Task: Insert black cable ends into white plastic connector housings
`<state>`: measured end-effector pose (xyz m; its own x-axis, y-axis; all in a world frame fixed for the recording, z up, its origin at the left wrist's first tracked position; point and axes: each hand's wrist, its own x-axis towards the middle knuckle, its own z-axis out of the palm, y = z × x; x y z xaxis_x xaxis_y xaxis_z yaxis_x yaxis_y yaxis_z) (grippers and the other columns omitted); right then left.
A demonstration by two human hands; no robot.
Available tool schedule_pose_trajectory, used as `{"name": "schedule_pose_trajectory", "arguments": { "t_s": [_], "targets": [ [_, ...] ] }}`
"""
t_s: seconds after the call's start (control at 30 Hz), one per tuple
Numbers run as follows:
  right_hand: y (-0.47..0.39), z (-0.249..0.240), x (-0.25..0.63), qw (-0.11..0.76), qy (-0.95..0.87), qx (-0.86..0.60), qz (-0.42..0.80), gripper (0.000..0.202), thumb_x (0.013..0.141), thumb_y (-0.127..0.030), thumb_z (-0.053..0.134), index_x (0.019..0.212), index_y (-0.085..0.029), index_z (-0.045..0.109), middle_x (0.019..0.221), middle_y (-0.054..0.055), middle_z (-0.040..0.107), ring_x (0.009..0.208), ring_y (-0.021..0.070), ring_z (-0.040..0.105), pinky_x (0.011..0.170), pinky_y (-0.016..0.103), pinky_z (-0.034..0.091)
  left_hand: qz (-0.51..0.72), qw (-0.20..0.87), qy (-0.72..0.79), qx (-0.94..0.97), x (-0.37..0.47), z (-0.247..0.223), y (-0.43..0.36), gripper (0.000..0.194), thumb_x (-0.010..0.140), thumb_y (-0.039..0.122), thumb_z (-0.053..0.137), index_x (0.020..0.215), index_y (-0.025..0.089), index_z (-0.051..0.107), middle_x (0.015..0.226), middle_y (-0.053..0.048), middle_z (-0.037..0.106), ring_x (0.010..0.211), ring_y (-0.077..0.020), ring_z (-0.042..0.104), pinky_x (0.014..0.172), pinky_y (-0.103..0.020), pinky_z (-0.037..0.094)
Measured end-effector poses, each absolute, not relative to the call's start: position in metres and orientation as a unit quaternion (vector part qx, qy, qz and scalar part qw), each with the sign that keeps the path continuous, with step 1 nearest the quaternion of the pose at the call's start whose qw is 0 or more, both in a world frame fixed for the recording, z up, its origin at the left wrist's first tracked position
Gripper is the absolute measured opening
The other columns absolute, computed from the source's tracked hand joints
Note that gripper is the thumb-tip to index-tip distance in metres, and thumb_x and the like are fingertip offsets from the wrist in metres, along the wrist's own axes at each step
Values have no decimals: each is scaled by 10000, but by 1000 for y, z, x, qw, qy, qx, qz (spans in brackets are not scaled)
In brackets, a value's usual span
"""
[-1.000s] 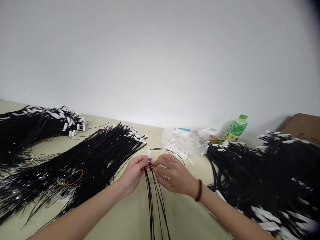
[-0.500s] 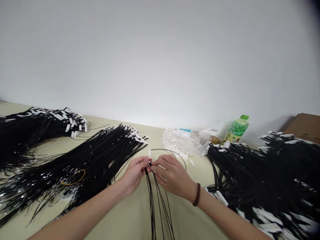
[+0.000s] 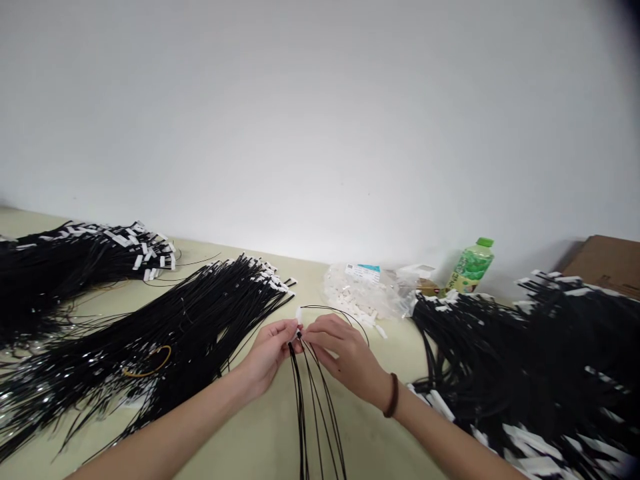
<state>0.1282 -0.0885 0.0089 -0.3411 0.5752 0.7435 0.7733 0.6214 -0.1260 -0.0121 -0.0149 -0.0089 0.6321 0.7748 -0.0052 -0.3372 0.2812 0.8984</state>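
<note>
Between thumb and fingers, my left hand (image 3: 274,350) pinches a small white connector (image 3: 299,315) that stands up above the thumb. Several thin black wires (image 3: 301,407) hang down from it toward the table's near edge. My right hand (image 3: 345,350) is closed at the connector's lower right, its fingertips pinching at the black wires where they meet the connector. One wire (image 3: 340,310) loops out behind the right hand. The fingertips hide the exact point of the right hand's grip.
A bundle of black wires with white ends (image 3: 220,313) lies at left, another wire pile (image 3: 90,260) beyond it. A clear bag of white connectors (image 3: 370,293) sits behind my hands. At right are a green-capped bottle (image 3: 470,267), a large wire pile (image 3: 525,353) and a cardboard box (image 3: 605,263).
The view has shifted slightly, so the whole scene sits a little lower. My right fingers have closed in on the wires at the connector; my left hand keeps its pinch.
</note>
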Motion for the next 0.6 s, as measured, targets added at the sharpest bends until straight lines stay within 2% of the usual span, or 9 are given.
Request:
{"name": "schedule_pose_trajectory", "arguments": {
  "t_s": [0.13, 0.27, 0.43, 0.6],
  "targets": [
    [-90, 19, 126, 484, -729, -482, 51, 181, 833, -186, 449, 911, -207, 611, 885, 5, 631, 835, 89, 570, 781, 225, 469, 377, 743, 251, 493, -13, -10, -14, 230, 684, 332, 640, 706, 105, 614, 692, -31, 586, 570, -87, 490, 604, -229, 374],
    [-93, 29, 125, 563, -642, -492, 171, 205, 826, -311, 469, 866, -175, 617, 883, 39, 633, 826, 115, 594, 785, 246, 496, 389, 737, 273, 480, -13, -13, -14, 254, 673, 348, 647, 742, 106, 613, 721, -58, 612, 637, -128, 544, 653, -266, 405],
    [-94, 38, 126, 641, -562, -466, 237, 262, 793, -375, 512, 834, -126, 581, 878, 74, 620, 848, 134, 595, 834, 305, 501, 395, 743, 269, 469, -12, -15, -13, 256, 665, 350, 655, 727, 106, 608, 697, -56, 611, 606, -121, 538, 621, -261, 405],
    [-97, 52, 128, 716, -479, -431, 269, 252, 783, -381, 527, 813, -131, 530, 767, 37, 584, 752, 115, 589, 755, 306, 518, 398, 743, 271, 465, -11, -14, -14, 239, 654, 323, 667, 725, 103, 604, 693, -46, 595, 604, -115, 528, 600, -251, 397]
  ]
}}
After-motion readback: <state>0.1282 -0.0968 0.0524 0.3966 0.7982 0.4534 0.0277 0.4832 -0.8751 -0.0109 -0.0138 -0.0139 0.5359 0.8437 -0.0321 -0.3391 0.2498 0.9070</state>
